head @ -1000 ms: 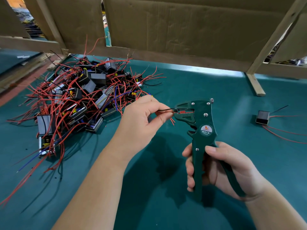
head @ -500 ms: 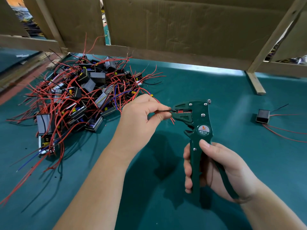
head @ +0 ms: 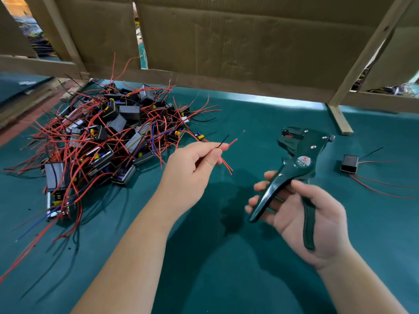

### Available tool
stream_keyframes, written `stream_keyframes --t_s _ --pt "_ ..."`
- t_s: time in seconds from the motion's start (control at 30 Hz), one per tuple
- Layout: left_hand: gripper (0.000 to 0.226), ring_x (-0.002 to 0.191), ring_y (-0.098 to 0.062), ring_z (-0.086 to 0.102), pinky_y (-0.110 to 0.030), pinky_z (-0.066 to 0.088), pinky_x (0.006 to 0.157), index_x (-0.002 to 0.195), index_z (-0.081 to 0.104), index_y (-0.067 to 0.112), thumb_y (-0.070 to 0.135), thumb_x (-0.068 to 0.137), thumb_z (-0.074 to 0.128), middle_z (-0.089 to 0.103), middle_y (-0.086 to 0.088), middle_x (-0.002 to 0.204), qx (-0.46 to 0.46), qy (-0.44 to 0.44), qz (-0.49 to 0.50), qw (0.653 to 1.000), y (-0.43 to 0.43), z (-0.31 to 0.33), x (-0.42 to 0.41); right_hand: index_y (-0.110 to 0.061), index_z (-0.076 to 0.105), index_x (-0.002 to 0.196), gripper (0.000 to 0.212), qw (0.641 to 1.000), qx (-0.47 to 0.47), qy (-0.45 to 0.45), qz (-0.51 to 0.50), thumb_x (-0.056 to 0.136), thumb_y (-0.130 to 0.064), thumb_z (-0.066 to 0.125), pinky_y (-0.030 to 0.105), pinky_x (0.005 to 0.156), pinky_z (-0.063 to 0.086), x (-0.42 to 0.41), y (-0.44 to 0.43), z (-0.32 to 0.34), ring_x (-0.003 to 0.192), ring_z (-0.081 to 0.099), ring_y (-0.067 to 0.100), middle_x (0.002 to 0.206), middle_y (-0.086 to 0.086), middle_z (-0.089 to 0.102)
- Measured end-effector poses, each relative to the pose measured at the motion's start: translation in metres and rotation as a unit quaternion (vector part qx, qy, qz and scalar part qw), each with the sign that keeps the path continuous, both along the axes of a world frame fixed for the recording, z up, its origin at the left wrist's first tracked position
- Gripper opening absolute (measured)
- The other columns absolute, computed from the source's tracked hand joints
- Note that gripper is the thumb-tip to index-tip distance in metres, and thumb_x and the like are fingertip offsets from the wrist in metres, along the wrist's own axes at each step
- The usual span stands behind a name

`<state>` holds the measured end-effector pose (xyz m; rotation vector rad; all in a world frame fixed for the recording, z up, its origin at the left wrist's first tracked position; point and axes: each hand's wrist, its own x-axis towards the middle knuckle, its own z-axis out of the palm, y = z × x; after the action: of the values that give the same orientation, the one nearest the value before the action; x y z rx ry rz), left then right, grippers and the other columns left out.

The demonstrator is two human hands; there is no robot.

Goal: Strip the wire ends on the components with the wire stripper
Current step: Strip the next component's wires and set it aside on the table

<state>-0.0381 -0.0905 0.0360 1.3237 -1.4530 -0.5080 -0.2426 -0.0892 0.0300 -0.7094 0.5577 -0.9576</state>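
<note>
1. Nearest the camera, a green mat (head: pixel 226 273) is seen covering the table, with both forearms reaching out over it.
2. The right hand (head: pixel 326 225) is held palm up above the mat. Its fingers and thumb are curled round the handles of the wire stripper (head: pixel 294 168), and the two handles are spread apart within the grip.
3. The stripper is tilted, with its head pointed up and away to the left. The head is held clear of the wires, to their right, and nothing is seen clamped in it apart from a small red part inside.
4. The left hand (head: pixel 190 171) is raised beside the stripper. A red wire (head: pixel 231 143) and a black wire (head: pixel 224 141) are pinched between its thumb and forefinger, with their ends pointing up to the right. More red wire hangs below the fingers. Whether a component body is enclosed in the palm cannot be told.
5. Further back on the left, a pile of components (head: pixel 108 137) is heaped on the mat: dark boxes tangled in red, black and blue leads.
6. To the right, well apart from the pile, a single component (head: pixel 349 164) lies flat with its leads trailing to the right.
7. At the far edge, cardboard panels (head: pixel 249 41) are set upright in a wooden frame (head: pixel 340 120).
</note>
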Motion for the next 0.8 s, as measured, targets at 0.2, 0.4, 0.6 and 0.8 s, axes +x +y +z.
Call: stream_keyframes --t_s 0.2,0.4,0.6,0.8 --pt "0.023 0.052 -0.002 0.047 -0.018 0.047 0.061 0.093 0.067 0.012 0.008 0.098 0.044 0.061 0.012 0.069 0.080 0.461 -0.070 0.881 -0.001 0.009 -0.020 0.007 0.061 0.115 0.068 0.992 -0.070 -0.006 0.107 0.063 -0.031 0.082 0.057 0.074 0.050 0.009 0.010 -0.002 0.078 0.062 0.043 0.117 0.029 0.058" --pt "0.012 0.051 -0.013 0.053 -0.013 0.030 0.036 0.098 0.052 0.017 0.014 0.100 0.041 0.056 -0.003 0.075 0.148 0.550 -0.109 0.815 0.004 0.010 -0.032 -0.001 0.057 0.125 0.068 0.980 -0.069 0.080 0.171 0.068 -0.028 0.082 0.060 0.083 0.045 0.018 0.019 -0.006 0.084 0.060 0.043 0.089 0.037 0.060" --pt "0.025 0.055 -0.010 0.057 -0.024 0.053 0.057 0.086 0.059 0.012 0.020 0.101 0.041 0.060 0.000 0.066 0.079 0.578 0.024 0.812 -0.012 0.001 -0.011 0.001 0.056 0.125 0.063 0.969 -0.057 0.087 0.225 0.071 -0.023 0.078 0.057 0.079 0.047 0.012 0.017 -0.001 0.082 0.059 0.042 0.103 0.026 0.058" --pt "0.028 0.048 -0.003 0.056 -0.017 0.053 0.055 0.084 0.061 0.010 0.019 0.102 0.042 0.061 0.008 0.053 0.062 0.457 0.115 0.880 -0.020 -0.012 0.022 0.008 0.049 0.129 0.062 0.966 -0.050 0.005 0.255 0.078 -0.021 0.071 0.058 0.082 0.045 -0.020 0.007 0.016 0.082 0.060 0.040 0.115 0.033 0.041"
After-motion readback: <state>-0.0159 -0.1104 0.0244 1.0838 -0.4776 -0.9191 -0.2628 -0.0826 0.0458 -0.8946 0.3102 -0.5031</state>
